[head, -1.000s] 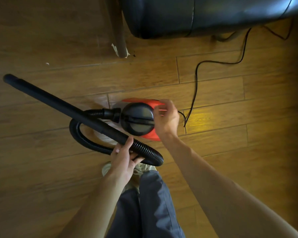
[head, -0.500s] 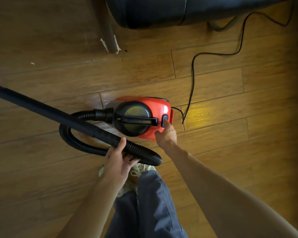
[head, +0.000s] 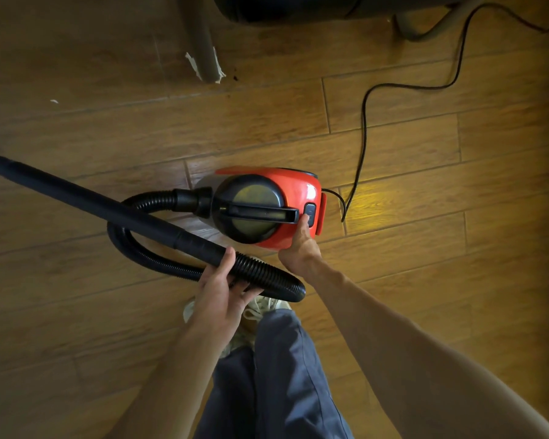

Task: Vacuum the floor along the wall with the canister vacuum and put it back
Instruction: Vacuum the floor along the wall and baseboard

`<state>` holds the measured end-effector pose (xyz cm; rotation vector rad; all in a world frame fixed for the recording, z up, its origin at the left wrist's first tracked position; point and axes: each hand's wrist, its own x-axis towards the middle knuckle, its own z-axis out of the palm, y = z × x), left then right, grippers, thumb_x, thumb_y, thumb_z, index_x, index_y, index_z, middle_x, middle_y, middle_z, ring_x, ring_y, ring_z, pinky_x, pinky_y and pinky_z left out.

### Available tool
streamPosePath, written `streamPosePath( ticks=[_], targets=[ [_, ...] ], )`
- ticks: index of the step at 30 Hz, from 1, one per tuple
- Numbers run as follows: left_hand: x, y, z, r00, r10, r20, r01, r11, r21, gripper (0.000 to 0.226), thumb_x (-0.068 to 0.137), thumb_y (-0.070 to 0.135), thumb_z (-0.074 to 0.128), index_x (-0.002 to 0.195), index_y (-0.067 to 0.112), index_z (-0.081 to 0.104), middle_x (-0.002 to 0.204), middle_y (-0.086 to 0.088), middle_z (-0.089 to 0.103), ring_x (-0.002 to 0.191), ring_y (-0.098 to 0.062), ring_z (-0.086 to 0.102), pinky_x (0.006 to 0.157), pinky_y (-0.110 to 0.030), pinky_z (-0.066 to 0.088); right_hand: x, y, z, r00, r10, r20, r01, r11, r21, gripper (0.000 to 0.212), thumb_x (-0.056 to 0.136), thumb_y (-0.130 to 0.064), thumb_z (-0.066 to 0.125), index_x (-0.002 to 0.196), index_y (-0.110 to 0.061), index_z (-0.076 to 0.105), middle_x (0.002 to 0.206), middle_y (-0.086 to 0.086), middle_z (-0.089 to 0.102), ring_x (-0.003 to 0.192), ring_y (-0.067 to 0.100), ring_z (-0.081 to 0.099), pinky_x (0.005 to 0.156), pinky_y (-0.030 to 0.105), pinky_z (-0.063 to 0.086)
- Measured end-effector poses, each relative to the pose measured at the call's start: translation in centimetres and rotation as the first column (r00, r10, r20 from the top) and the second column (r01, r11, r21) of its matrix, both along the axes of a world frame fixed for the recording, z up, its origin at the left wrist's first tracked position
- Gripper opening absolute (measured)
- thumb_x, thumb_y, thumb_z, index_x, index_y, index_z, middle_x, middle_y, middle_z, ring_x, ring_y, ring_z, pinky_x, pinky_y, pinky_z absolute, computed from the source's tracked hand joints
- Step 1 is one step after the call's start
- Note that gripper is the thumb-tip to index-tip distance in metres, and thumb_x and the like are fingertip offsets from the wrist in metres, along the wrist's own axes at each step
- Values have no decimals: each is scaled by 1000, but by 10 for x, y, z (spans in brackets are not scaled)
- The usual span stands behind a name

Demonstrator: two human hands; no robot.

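Head view: left hand [head: 217, 293] clenched round the wand [head: 92, 198] right where the smooth rigid tube meets the ribbed hose [head: 267, 277], thumb over the top and fingers wrapped underneath. Right hand [head: 300, 251] has one straight digit with its tip on the dark button [head: 310, 213] at the vacuum's [head: 298, 188] rear; other fingers are hidden and no grasp is visible. The vacuum sits on the wood-plank floor [head: 108, 128], just ahead of the person's shoe [head: 260, 308]. It has a glossy red shell, a round black lid and a black bar handle [head: 263, 213]. The hose loops from its front round to the left hand. A thin black cord [head: 363, 122] snakes off from its rear. A chair leg [head: 203, 42] stands farther away, with torn tape at its foot.
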<state>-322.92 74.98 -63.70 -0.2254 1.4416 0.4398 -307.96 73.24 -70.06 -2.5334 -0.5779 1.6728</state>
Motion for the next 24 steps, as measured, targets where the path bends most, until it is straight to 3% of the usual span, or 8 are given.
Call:
streamPosePath(
  ticks=[3, 6, 8, 10, 13, 16, 20, 24],
  targets=[
    [-2, 2, 6, 1000, 12, -5, -12, 1000, -13, 18, 96, 22, 58, 113, 17, 60, 124, -17, 62, 113, -34, 62, 89, -59, 52, 10, 1, 10, 998, -66, 1, 66, 998, 16, 62, 87, -10, 55, 144, -11, 30, 118, 10, 57, 110, 33, 58, 85, 33, 47],
    [-7, 5, 15, 1000, 17, -24, -17, 1000, -5, 13, 95, 21, 59, 107, 19, 61, 125, -18, 62, 112, -34, 62, 89, -60, 51, 15, 11, 22, 944, -271, 189, 258, 962, 87, 43, 88, -6, 51, 130, -5, 49, 113, 13, 62, 101, 32, 59, 74, 29, 42],
    [-11, 8, 21, 999, 26, -46, -26, 1000, 0, 14, 94, 19, 60, 108, 21, 61, 125, -18, 62, 112, -35, 62, 90, -62, 49, 14, 27, 31, 870, -393, 297, 338, 915, 220, 37, 86, -4, 51, 123, -4, 55, 108, 12, 64, 101, 33, 60, 74, 27, 38],
    [-14, 11, 26, 997, 6, -78, -5, 1000, 16, 12, 94, 17, 61, 106, 19, 60, 119, -18, 64, 110, -36, 62, 88, -62, 49, 6, 48, 43, 866, -411, 284, 282, 871, 402, 34, 83, -1, 52, 116, -4, 58, 107, 11, 66, 100, 30, 61, 77, 25, 40],
    [-21, 12, 32, 992, -27, -126, 34, 998, 46, 11, 91, 18, 66, 99, 18, 60, 108, -16, 67, 109, -35, 64, 85, -58, 52, -23, 85, 63, 952, -234, 196, 93, 835, 543, 26, 85, -2, 56, 111, -3, 62, 91, 8, 66, 85, 23, 59, 72, 20, 40],
    [-29, 12, 36, 985, -35, -168, 45, 998, 54, 21, 85, 21, 73, 104, 21, 63, 112, -13, 69, 108, -32, 65, 82, -54, 55, -63, 115, 83, 992, 122, -8, -100, 848, 520, 30, 91, -18, 62, 119, -8, 60, 81, -9, 62, 87, 21, 64, 80, 38, 53],
    [-43, 13, 46, 978, -20, -209, 33, 998, 59, 15, 84, 24, 75, 94, 28, 64, 105, -5, 69, 105, -27, 64, 80, -48, 56, -123, 125, 94, 817, 555, -157, -438, 774, 457, 50, 89, -41, 67, 131, -18, 53, 108, 2, 69, 98, 20, 66, 86, 42, 56],
    [-57, 14, 55, 974, 5, -228, 15, 996, 86, 14, 86, 26, 73, 88, 30, 60, 96, 4, 64, 90, -15, 62, 78, -45, 56, -151, 125, 94, 750, 656, -84, -562, 699, 441, 50, 85, -31, 72, 130, -19, 52, 115, 3, 67, 104, 24, 64, 89, 46, 55]
  ],
)
